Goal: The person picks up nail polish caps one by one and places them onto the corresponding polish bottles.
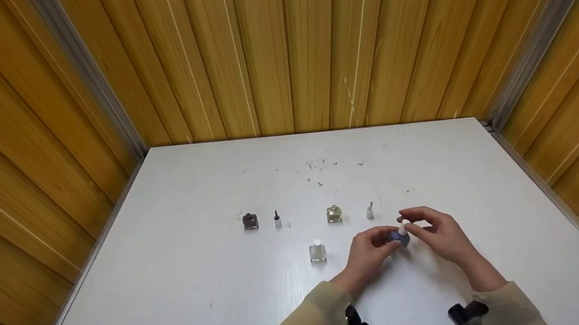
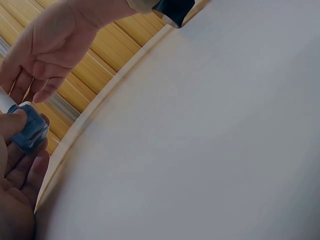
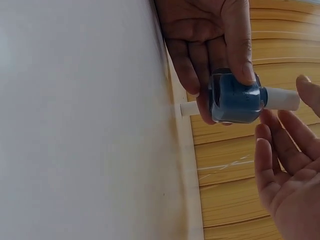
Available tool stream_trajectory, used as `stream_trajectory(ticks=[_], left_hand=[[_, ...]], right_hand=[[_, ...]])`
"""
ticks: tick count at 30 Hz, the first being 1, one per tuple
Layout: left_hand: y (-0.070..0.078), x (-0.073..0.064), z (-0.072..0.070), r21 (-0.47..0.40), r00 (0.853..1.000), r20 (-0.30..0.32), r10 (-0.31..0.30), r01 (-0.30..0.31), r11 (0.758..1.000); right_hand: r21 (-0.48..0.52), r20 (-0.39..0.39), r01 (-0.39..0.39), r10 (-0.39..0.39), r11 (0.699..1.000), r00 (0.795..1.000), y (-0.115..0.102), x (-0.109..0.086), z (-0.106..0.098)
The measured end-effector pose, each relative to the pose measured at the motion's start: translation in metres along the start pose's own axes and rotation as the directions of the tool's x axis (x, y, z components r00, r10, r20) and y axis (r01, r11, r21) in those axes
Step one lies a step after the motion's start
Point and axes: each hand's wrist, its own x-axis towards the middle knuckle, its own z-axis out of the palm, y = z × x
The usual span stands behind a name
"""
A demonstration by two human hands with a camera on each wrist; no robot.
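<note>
My left hand point(image 1: 369, 252) holds a small blue nail polish bottle point(image 3: 236, 100) by its glass body, thumb on one side and fingers on the other. The bottle is tilted over the white table point(image 1: 175, 298). Its white cap point(image 3: 282, 99) sits at the neck, with the thumb and fingers of my right hand point(image 1: 445, 235) around it. In the left wrist view the same blue bottle point(image 2: 31, 129) shows between the left thumb and fingers, with the right hand point(image 2: 55, 47) beyond it.
A dark nail polish bottle point(image 1: 250, 221) and a pale yellow one point(image 1: 334, 214) stand uncapped. Two white brush caps point(image 1: 277, 220) stand beside them, brushes upward, the other cap point(image 1: 370, 211) to the right. A capped clear bottle point(image 1: 317, 252) stands nearer. Wood-grain panels point(image 1: 269, 54) enclose the table.
</note>
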Motion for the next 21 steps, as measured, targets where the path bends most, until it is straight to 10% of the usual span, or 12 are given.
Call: stream_trajectory(ticks=[8,21], left_hand=[[-0.0013,0.0004,0.0005,-0.011,1.000,-0.014,0.014,-0.014,1.000],[-0.0005,-0.0004,-0.0002,-0.008,1.000,0.007,0.017,-0.017,1.000]], right_hand=[[0.093,0.055,0.087,-0.092,0.992,0.994,0.0017,-0.0010,-0.0009],[-0.031,-0.031,-0.083,0.082,0.996,0.996,-0.0025,0.0011,0.0022]])
